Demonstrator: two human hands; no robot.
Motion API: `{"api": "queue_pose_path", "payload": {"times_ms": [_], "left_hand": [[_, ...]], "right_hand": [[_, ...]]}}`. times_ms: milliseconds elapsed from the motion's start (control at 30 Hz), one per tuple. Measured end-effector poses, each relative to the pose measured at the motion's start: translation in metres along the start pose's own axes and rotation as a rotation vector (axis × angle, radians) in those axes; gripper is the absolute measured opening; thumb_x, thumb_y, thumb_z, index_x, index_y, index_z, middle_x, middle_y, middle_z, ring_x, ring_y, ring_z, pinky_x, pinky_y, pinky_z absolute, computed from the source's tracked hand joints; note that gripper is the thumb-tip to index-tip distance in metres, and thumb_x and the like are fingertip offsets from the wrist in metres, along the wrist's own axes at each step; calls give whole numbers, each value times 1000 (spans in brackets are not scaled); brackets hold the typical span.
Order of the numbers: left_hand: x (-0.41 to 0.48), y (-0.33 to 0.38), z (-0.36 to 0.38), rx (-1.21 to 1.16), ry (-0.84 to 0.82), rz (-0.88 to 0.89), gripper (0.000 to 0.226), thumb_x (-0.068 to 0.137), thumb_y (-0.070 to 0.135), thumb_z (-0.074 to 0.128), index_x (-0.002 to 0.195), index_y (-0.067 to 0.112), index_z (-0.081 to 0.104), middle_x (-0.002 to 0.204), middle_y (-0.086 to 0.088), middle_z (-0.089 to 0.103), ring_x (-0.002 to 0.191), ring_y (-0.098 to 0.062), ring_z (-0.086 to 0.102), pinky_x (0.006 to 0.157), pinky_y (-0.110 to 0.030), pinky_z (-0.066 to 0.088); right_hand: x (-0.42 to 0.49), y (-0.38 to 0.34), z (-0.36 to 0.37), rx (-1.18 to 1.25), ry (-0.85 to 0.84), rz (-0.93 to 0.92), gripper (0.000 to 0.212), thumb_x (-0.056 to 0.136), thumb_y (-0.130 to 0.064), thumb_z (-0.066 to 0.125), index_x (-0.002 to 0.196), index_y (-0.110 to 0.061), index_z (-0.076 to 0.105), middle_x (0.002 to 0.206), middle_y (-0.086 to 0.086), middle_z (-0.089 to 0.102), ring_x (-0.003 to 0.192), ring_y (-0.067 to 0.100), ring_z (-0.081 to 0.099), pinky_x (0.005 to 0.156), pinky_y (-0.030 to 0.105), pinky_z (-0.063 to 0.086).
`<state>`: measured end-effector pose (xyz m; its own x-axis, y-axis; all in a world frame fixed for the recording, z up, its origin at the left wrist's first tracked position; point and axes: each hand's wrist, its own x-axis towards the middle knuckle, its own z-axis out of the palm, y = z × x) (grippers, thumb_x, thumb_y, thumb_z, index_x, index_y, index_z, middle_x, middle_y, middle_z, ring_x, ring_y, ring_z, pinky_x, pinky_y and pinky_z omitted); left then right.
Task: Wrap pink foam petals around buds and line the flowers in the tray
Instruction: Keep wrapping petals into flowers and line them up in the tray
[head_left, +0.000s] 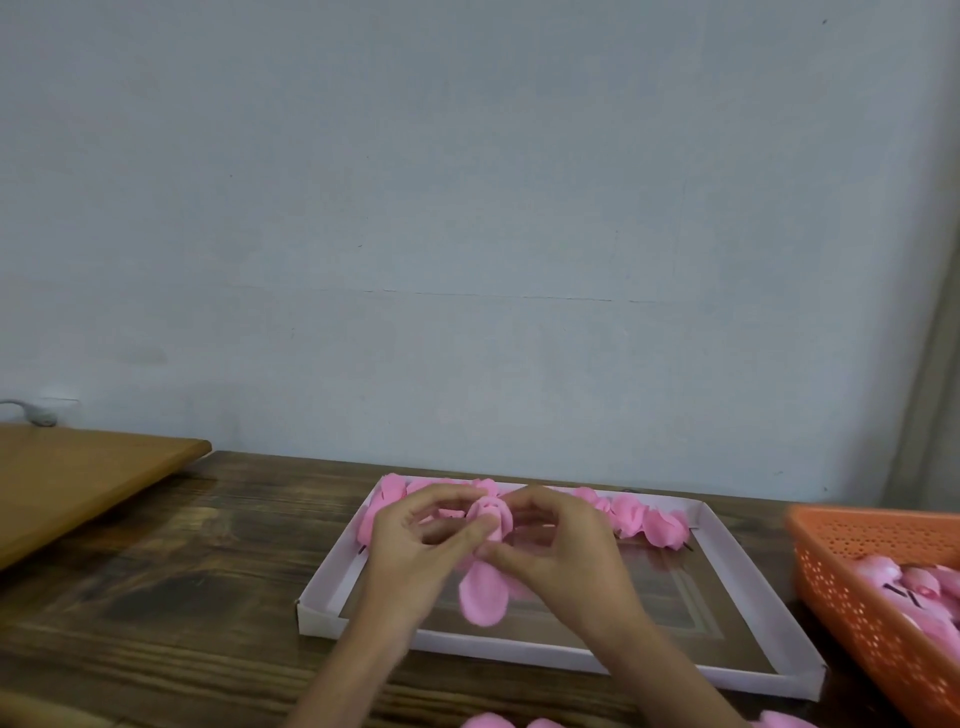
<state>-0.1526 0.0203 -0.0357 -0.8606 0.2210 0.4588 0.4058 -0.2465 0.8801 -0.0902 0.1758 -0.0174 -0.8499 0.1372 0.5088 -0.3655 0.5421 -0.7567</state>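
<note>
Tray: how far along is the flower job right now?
Done: one row of finished flowers lines the far edge of the tray. In hand: the left hand and right hand both pinch a half-wrapped flower above it, one petal hanging loose. Left: the rest of the tray floor is bare, and more buds wait in the orange basket.

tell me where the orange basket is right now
In the head view the orange basket sits at the far right edge on the wooden table, just right of the white tray, with pink buds inside it.
</note>
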Motion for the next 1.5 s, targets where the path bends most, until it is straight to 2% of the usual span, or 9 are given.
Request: {"api": "queue_pose_path", "payload": {"times_ms": [133, 300, 433, 567, 833, 1000, 1233, 1400, 1500], "left_hand": [[3, -1, -3, -11, 25, -25, 34, 74, 29, 91, 106, 33, 79, 108, -1, 80, 103, -19, 77, 81, -34, 64], [3, -7, -16, -123, -131, -367, 55, 76, 44, 92, 125, 28, 75, 121, -3, 78, 115, -24, 74, 85, -44, 64], [8, -13, -16, -197, -76, -412, 51, 72, 24, 90, 120, 13, 78, 114, -11, 79, 103, -25, 78, 69, -31, 62], [12, -14, -17, -343, -1, -454, 53, 69, 2, 84, 121, 6, 74, 114, -18, 78, 99, -30, 78, 70, -35, 66], [5, -4, -1, -227, 213, -311, 24, 67, 13, 88, 90, 8, 83, 93, -18, 80, 77, -28, 79, 60, -31, 63], [2, 2, 6, -50, 209, -157, 8, 74, 21, 88, 81, 21, 85, 86, -8, 81, 81, -23, 79, 73, -40, 64], [-2, 9, 1, -15, 32, -53, 21, 72, 31, 83, 88, 18, 86, 92, -6, 81, 89, -20, 78, 70, -27, 62], [0, 10, -6, 46, -43, 15, 22, 73, 27, 81, 90, 13, 85, 91, -6, 81, 90, -20, 78, 76, -27, 62], [2, 10, -6, -4, -26, -58, 31, 77, 37, 77, 98, 15, 85, 99, -6, 81, 95, -19, 77, 78, -32, 64]], "right_hand": [[0, 1, 2, 93, 52, -14, 27, 75, -24, 92, 98, -25, 77, 88, -13, 79, 82, 6, 75, 76, 20, 59], [4, 1, -6, 331, 70, 113, 26, 77, -15, 91, 96, -24, 77, 94, -3, 80, 86, 16, 77, 75, 28, 61], [3, -1, -6, 433, 50, 171, 22, 79, -19, 89, 95, -28, 78, 97, 0, 80, 91, 17, 77, 72, 27, 61], [3, -1, -6, 450, 13, 148, 23, 79, -12, 89, 96, -23, 79, 98, 1, 80, 91, 19, 77, 73, 25, 59], [2, 3, -1, 326, -71, 64, 22, 79, -11, 89, 97, -19, 80, 97, 0, 80, 86, 22, 78, 75, 33, 62], [1, 2, 0, 302, -118, 20, 24, 76, -15, 92, 96, -23, 81, 99, -1, 80, 94, 20, 77, 82, 37, 63], [3, 4, -2, 366, -60, 74, 25, 74, -14, 94, 91, -21, 77, 103, 1, 80, 92, 23, 79, 79, 40, 64], [2, 4, 0, 359, -13, 74, 51, 71, -14, 95, 107, -35, 65, 97, 2, 80, 84, 24, 79, 73, 42, 64], [4, 5, -1, 296, 15, 21, 36, 74, -13, 94, 101, -29, 76, 96, -1, 80, 86, 22, 78, 75, 41, 64]]}}
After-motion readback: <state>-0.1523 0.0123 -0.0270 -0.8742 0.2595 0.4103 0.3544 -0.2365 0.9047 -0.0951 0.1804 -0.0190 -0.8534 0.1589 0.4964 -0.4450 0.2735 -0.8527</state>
